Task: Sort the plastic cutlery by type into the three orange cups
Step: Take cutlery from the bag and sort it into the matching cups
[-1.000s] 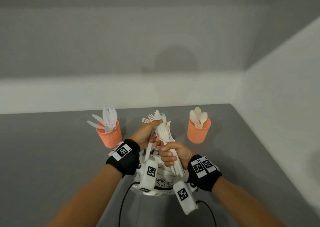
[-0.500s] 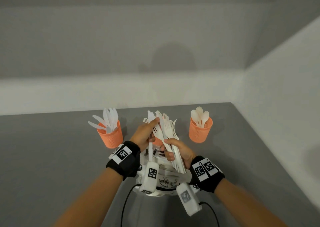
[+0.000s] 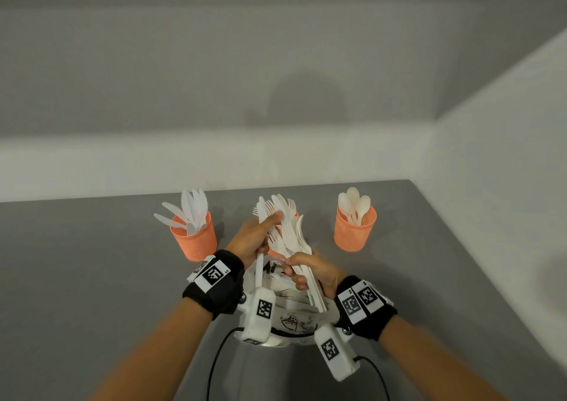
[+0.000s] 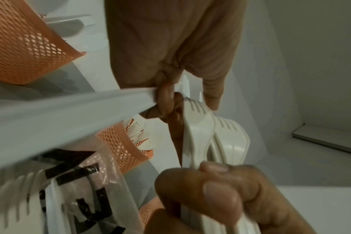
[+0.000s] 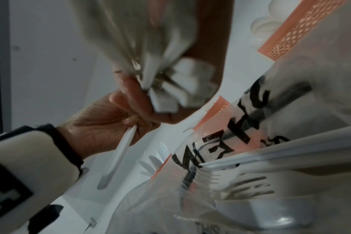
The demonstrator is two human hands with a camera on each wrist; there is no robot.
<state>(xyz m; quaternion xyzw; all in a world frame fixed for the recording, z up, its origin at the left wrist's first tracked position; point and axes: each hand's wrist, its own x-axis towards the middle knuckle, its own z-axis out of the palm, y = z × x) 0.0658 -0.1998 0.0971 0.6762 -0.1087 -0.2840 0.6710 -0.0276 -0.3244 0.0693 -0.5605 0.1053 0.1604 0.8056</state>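
Observation:
My right hand [image 3: 308,273] grips a bundle of white forks [image 3: 290,230] by the handles, tines up, above the table's middle. Just left of the bundle, my left hand [image 3: 256,239] pinches a single white knife [image 3: 259,270], blade up and handle hanging down. One orange mesh cup [image 3: 194,242] at the left holds knives, and another [image 3: 354,233] at the right holds spoons. The middle cup [image 4: 121,149] stands behind my hands with forks in it and is mostly hidden in the head view.
A clear plastic bag [image 3: 294,324] with black lettering lies under my hands, with more forks [image 5: 248,182] in it. The grey table [image 3: 92,278] ends at a white wall close on the right and a white ledge behind the cups.
My left hand has drawn the single knife leftward out of the fork bundle. Both hands have risen slightly toward the middle cup.

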